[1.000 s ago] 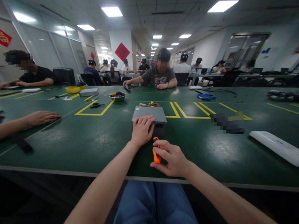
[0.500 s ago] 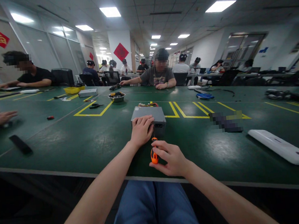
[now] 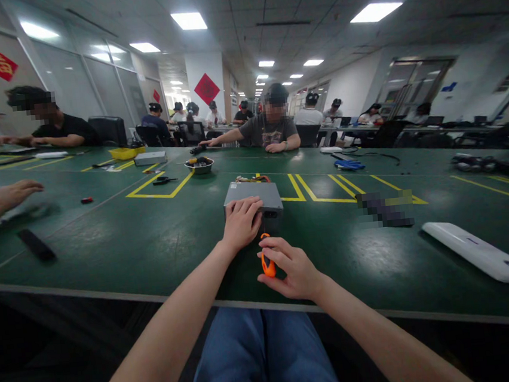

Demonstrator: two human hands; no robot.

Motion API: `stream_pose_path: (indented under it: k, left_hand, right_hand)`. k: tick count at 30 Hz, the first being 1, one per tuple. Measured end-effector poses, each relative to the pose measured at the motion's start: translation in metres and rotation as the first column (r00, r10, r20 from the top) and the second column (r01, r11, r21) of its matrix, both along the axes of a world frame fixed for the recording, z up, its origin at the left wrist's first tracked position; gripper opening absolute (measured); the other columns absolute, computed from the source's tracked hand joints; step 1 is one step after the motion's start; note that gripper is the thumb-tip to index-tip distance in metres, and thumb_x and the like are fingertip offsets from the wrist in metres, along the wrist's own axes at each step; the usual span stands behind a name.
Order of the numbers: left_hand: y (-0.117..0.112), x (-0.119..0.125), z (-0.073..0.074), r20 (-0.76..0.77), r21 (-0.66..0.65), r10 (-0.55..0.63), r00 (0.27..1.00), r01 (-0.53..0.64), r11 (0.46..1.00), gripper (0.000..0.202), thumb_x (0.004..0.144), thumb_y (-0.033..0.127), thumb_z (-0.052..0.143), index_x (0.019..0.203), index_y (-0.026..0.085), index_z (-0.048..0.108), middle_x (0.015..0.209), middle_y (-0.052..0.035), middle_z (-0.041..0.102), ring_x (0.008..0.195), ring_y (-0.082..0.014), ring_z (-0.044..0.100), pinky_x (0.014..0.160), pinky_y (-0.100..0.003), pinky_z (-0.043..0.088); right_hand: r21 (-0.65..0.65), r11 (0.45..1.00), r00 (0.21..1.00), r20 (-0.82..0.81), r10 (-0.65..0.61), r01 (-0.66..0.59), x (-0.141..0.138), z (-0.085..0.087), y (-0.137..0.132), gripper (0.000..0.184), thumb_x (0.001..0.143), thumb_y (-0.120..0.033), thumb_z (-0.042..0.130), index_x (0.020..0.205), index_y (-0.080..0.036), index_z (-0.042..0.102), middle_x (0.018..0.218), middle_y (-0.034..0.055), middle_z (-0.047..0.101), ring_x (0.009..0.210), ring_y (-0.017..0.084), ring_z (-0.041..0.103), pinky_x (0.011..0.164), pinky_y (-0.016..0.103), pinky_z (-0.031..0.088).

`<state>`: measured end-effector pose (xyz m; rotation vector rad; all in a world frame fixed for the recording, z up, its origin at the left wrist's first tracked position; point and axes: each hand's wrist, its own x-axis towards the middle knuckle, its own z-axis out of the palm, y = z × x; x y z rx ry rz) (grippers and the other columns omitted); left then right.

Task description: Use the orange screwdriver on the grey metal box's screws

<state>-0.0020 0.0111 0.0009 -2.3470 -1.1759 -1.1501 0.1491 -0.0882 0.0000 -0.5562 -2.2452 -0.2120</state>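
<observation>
A grey metal computer power supply (image 3: 261, 191) sits on the green table in front of me, with coloured wires at its far side and a socket on its near face. My left hand (image 3: 242, 222) lies over its top left part, fingers on top, gripping the near edge. Between the thumb and fingers of my right hand (image 3: 291, 268) is an orange and black screwdriver (image 3: 268, 265). Its shaft points toward the near face of the power supply; whether the tip touches a screw is too small to tell.
A white power bank-like slab (image 3: 480, 250) and a dark, partly blurred object (image 3: 384, 208) lie on the right. At left are a black bar (image 3: 37, 245) and another person's hand (image 3: 16, 195). Farther back stands a metal bowl (image 3: 199, 167). A person (image 3: 270, 126) sits opposite.
The orange screwdriver handle has shifted slightly right and turned in my right hand. My left hand stays on the power supply. The other person's hand at left has moved right.
</observation>
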Motion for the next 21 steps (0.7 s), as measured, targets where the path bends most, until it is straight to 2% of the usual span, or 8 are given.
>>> stream_pose_path:
  k: [3, 6, 10, 13, 16, 21]
  left_hand:
    - [-0.001, 0.0, 0.001, 0.003, -0.004, 0.001, 1.0, -0.001, 1.0, 0.028, 0.088, 0.026, 0.043, 0.115, 0.027, 0.053, 0.124, -0.0032, 0.056, 0.114, -0.02, 0.048, 0.097, -0.041, 0.028]
    - [-0.002, 0.0, 0.002, -0.002, -0.003, 0.006, 1.0, -0.006, 1.0, 0.028, 0.088, 0.025, 0.043, 0.114, 0.027, 0.053, 0.124, -0.0031, 0.056, 0.115, -0.0201, 0.047, 0.096, -0.041, 0.028]
    - [-0.003, -0.001, 0.002, -0.013, -0.007, 0.003, 1.0, -0.003, 1.0, 0.027, 0.089, 0.026, 0.041, 0.114, 0.026, 0.052, 0.125, -0.0024, 0.055, 0.116, -0.0196, 0.046, 0.097, -0.04, 0.028]
    - [-0.003, -0.001, 0.003, -0.01, -0.014, -0.005, 1.0, 0.005, 1.0, 0.027, 0.089, 0.026, 0.04, 0.113, 0.026, 0.052, 0.126, -0.0013, 0.055, 0.116, -0.0191, 0.046, 0.097, -0.04, 0.028]
    - [-0.004, -0.001, 0.004, -0.01, -0.022, -0.005, 1.0, 0.005, 1.0, 0.027, 0.089, 0.026, 0.041, 0.113, 0.026, 0.052, 0.125, -0.0016, 0.055, 0.115, -0.0194, 0.047, 0.097, -0.04, 0.027]
    - [-0.004, -0.001, 0.004, -0.012, -0.034, -0.001, 1.0, 0.001, 0.999, 0.027, 0.089, 0.026, 0.041, 0.113, 0.026, 0.052, 0.125, -0.0022, 0.055, 0.116, -0.0196, 0.046, 0.097, -0.039, 0.027]
  right_hand:
    - [-0.049, 0.999, 1.0, 0.009, 0.007, -0.007, 0.001, -0.002, 0.001, 0.038, 0.082, -0.04, 0.057, 0.11, -0.018, 0.044, 0.11, 0.0154, 0.055, 0.1, 0.022, 0.06, 0.076, 0.032, 0.054]
    - [-0.045, 0.999, 1.0, 0.023, -0.003, 0.004, 0.004, 0.002, -0.001, 0.039, 0.082, -0.038, 0.056, 0.112, -0.017, 0.044, 0.11, 0.0154, 0.056, 0.103, 0.023, 0.059, 0.078, 0.033, 0.054]
    - [0.108, 0.994, 0.998, 0.064, 0.013, -0.02, 0.018, 0.013, -0.005, 0.037, 0.081, -0.034, 0.055, 0.112, -0.015, 0.046, 0.105, 0.0164, 0.06, 0.091, 0.022, 0.064, 0.068, 0.031, 0.056]
    - [0.211, 0.976, 0.989, 0.145, 0.022, -0.053, 0.033, 0.017, -0.004, 0.037, 0.079, -0.033, 0.054, 0.111, -0.014, 0.048, 0.099, 0.0163, 0.063, 0.086, 0.022, 0.065, 0.066, 0.031, 0.056]
    - [0.246, 0.967, 0.986, 0.168, 0.016, -0.058, 0.045, 0.015, -0.001, 0.038, 0.078, -0.032, 0.055, 0.11, -0.012, 0.049, 0.096, 0.0171, 0.064, 0.082, 0.022, 0.066, 0.063, 0.031, 0.057]
    - [0.244, 0.968, 0.993, 0.118, 0.029, -0.058, 0.052, 0.006, -0.001, 0.041, 0.076, -0.03, 0.056, 0.111, -0.009, 0.049, 0.096, 0.0193, 0.063, 0.08, 0.023, 0.066, 0.06, 0.031, 0.057]
